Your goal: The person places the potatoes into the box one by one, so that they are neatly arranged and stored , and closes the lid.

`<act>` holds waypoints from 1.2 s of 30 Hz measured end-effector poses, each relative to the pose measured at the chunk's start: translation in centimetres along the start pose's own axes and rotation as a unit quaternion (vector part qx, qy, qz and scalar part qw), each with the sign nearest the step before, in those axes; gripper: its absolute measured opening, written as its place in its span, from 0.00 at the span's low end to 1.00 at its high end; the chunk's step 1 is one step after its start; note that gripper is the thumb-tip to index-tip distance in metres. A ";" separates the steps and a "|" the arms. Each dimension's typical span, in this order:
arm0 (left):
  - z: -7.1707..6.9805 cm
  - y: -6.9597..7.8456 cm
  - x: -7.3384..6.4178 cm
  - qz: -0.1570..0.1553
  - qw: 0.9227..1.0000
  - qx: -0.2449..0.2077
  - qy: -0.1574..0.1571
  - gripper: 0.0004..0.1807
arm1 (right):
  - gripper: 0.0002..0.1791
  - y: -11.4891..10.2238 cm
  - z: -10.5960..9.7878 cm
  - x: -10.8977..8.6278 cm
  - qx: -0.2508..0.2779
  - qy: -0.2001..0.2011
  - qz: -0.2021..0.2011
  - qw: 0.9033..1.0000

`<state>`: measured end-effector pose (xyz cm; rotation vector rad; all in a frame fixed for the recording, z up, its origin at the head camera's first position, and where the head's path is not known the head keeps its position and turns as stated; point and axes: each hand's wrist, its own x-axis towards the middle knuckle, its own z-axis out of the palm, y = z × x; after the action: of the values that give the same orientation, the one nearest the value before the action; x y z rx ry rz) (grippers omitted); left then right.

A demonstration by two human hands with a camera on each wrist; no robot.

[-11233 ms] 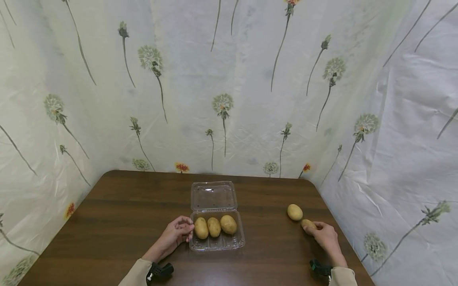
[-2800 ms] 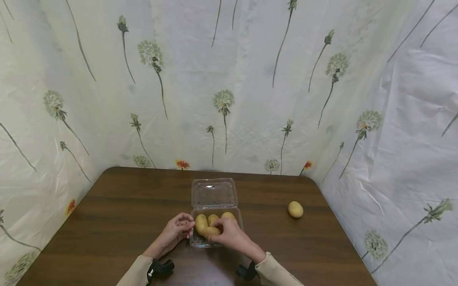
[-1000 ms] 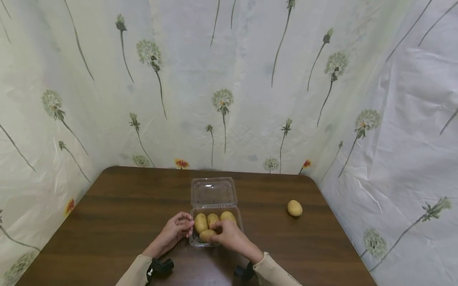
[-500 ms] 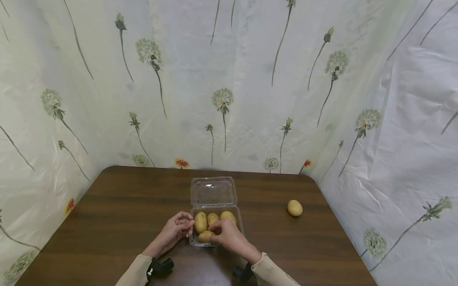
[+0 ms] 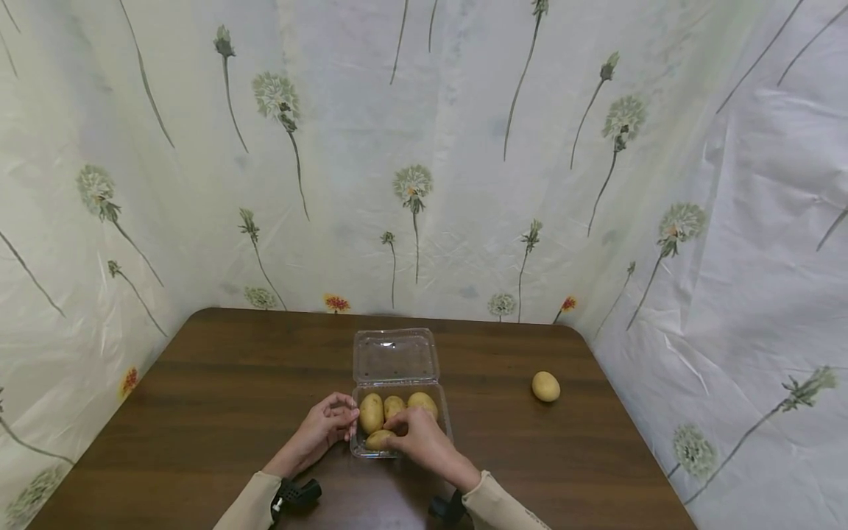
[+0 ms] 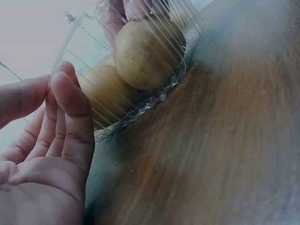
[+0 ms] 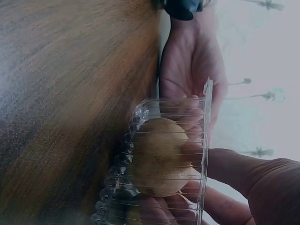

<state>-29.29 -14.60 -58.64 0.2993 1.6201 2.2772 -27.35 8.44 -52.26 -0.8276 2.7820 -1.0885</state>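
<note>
A clear plastic clamshell box (image 5: 401, 356) stands on the table with its lid folded back. Three potatoes sit along its far side, among them a left one (image 5: 372, 414), a middle one (image 5: 394, 406) and a right one (image 5: 422, 401). A further potato (image 5: 380, 440) lies in the near left part, and my right hand (image 5: 424, 442) pinches it between thumb and fingers. My left hand (image 5: 324, 427) pinches the box's left rim, as the left wrist view shows with the thumb and fingertips (image 6: 70, 91) on the edge. In the right wrist view a potato (image 7: 159, 157) shows through the ribbed wall.
One more potato (image 5: 546, 386) lies alone on the right side of the brown wooden table (image 5: 265, 368). Flower-patterned cloth (image 5: 464, 184) hangs behind the table and at both sides. Dark wrist cameras (image 5: 298, 492) are strapped below the hands.
Eleven seconds ago my right hand was at a potato on the table's right; that potato is now in the box. Over the last second it shifted slightly leftward. The left hand stays on the rim.
</note>
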 end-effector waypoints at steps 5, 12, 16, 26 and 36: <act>0.0 0.0 -0.1 0.008 1.000 0.001 -0.012 0.08 | 0.12 0.0 0.1 0.0 -0.001 -0.001 0.005 1.000; -0.1 0.0 -0.2 0.013 1.000 0.005 -0.020 0.08 | 0.11 0.0 0.1 0.0 0.022 -0.005 0.000 1.000; 0.0 0.0 -0.2 0.006 1.000 0.005 -0.009 0.08 | 0.11 0.0 0.0 0.0 0.029 -0.003 0.006 1.000; -0.2 0.0 -0.1 0.014 1.000 0.007 -0.013 0.08 | 0.13 0.1 -0.4 0.0 0.042 0.004 0.010 0.999; -0.1 0.0 0.0 0.010 1.000 0.000 -0.011 0.08 | 0.14 0.0 -0.9 0.1 0.045 0.000 0.010 0.999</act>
<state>-29.28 -14.69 -58.66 0.3422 1.6125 2.2807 -27.70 8.97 -51.56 -0.7892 2.7120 -1.2001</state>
